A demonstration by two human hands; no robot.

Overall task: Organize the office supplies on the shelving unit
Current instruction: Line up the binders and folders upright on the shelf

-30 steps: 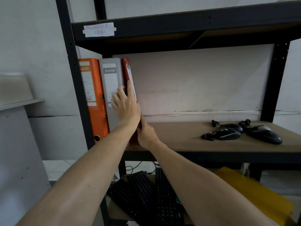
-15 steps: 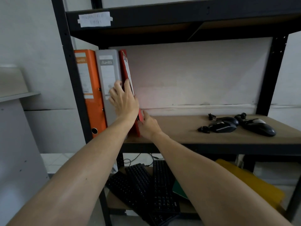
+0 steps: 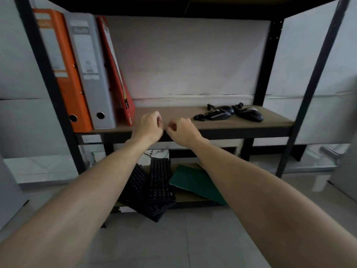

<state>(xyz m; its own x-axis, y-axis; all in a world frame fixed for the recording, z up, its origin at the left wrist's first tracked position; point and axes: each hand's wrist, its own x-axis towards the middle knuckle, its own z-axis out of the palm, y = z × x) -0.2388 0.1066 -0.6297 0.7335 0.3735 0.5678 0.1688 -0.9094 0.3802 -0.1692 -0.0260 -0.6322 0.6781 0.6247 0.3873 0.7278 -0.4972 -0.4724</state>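
Binder step looks finished; orange binder (image 3: 63, 74), grey binder (image 3: 90, 74) and red folder (image 3: 117, 74) stand together at the left end of the middle shelf (image 3: 173, 120), the red one leaning left against the grey, none of them touched by either hand; left hand (image 3: 149, 125) and right hand (image 3: 182, 130) hang side by side just in front of the shelf's front edge, nearly touching each other, fingers loosely curled and holding nothing; both forearms reach forward from the bottom corners of the view and converge at the shelf edge, wrists roughly level, backs of the hands toward the camera; frame is motion-blurred, so finer finger detail can't be read; judgement: person is between items, picking the next one; likely candidates are the mice (image 3: 231, 114) lying in a loose cluster with their cords at the right of the same shelf, or the keyboards (image 3: 154, 190) piled askew on the bottom shelf beside a green folder (image 3: 195, 182); mice would need a reach to the right and a tidy-up of trailing cords; keyboards would need a bend down and a two-handed lift, since they overlap and one overhangs the shelf edge.
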